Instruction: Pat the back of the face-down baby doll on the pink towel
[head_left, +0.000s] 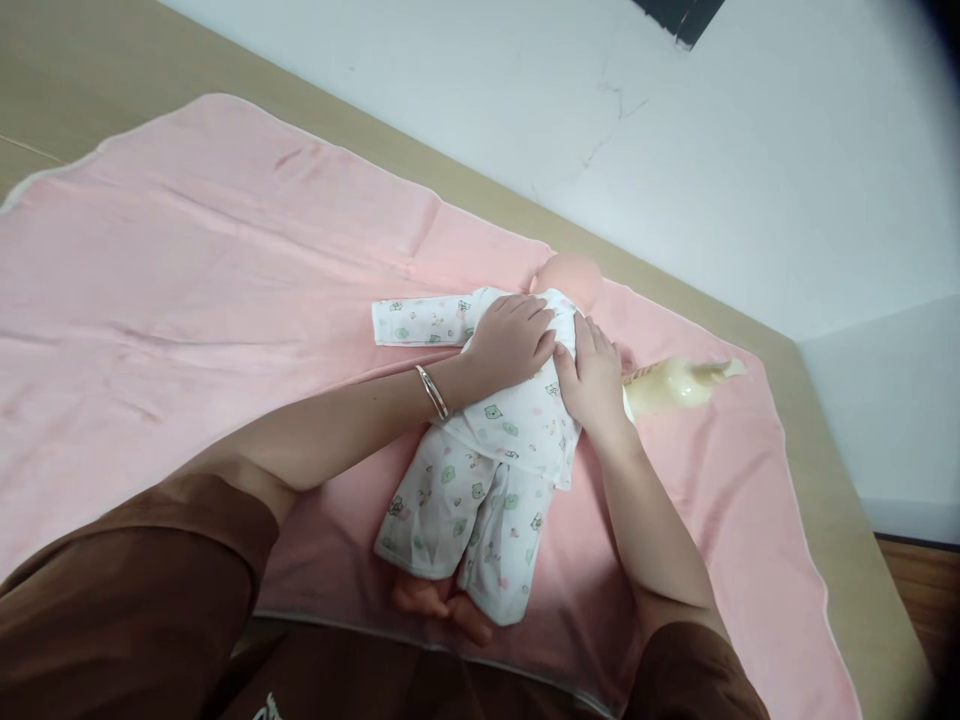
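Observation:
A baby doll [517,430] in a white printed top and trousers lies stretched out, its bald head [574,280] away from me and its bare feet [442,605] towards me. No face shows on it. My left hand [512,342] lies flat on the upper torso near one shoulder, fingers extended. Beside it my right hand [592,380] rests on the other side of the torso, thumb apart from the fingers. One sleeve [421,320] of the top stretches out to the left; the other is mostly hidden by my right hand and arm.
A pink blanket [187,260] with soft folds lies under the doll, on a wooden table [847,510]. A pale yellow pump bottle [671,383] lies on its side just right of my right hand. A white wall [480,90] stands behind the table's far edge.

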